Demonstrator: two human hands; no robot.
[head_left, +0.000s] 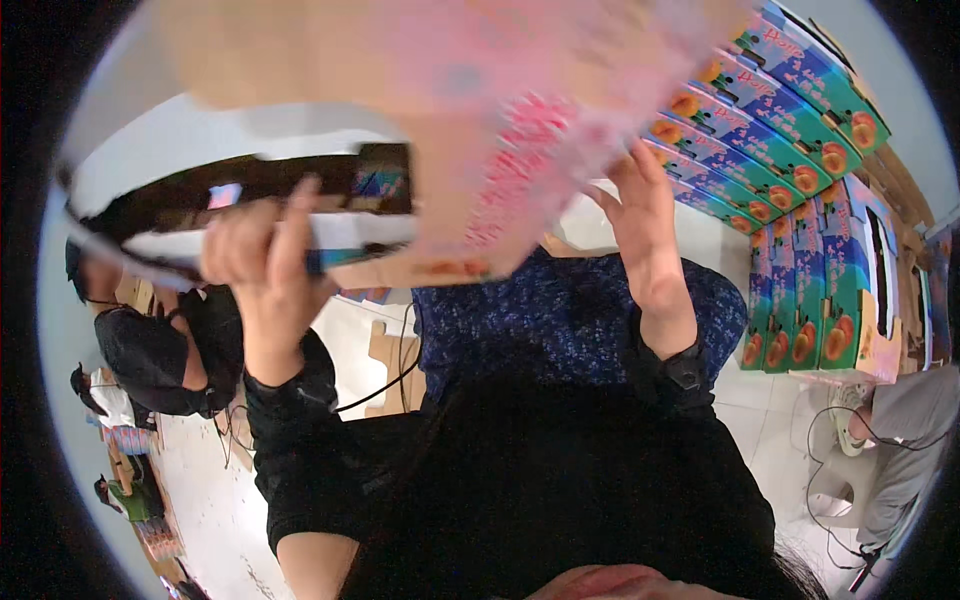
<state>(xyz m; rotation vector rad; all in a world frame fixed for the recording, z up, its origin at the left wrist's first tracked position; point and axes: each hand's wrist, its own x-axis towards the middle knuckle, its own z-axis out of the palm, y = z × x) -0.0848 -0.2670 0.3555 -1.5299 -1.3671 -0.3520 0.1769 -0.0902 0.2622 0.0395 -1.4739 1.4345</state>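
A large cardboard box [440, 110], tan and pink with red markings, is raised close in front of me and blurred by motion. Into its left side runs a long dark opening [385, 165] with a pale rim. My left hand [265, 245] has its fingers bent over the rim below this opening, gripping the box. On the other side, my right hand [645, 225] is open, its fingers stretched up along the box's lower right edge. Fingertips there meet the edge or lie just behind it; exact contact is unclear.
Stacked blue and green fruit cartons [800, 180] rise at the right. A person in grey trousers [905, 440] is at the lower right, beside black cables [815, 455]. People in dark clothes [150, 350] work at the left. Flat cardboard [390, 365] lies on the white floor.
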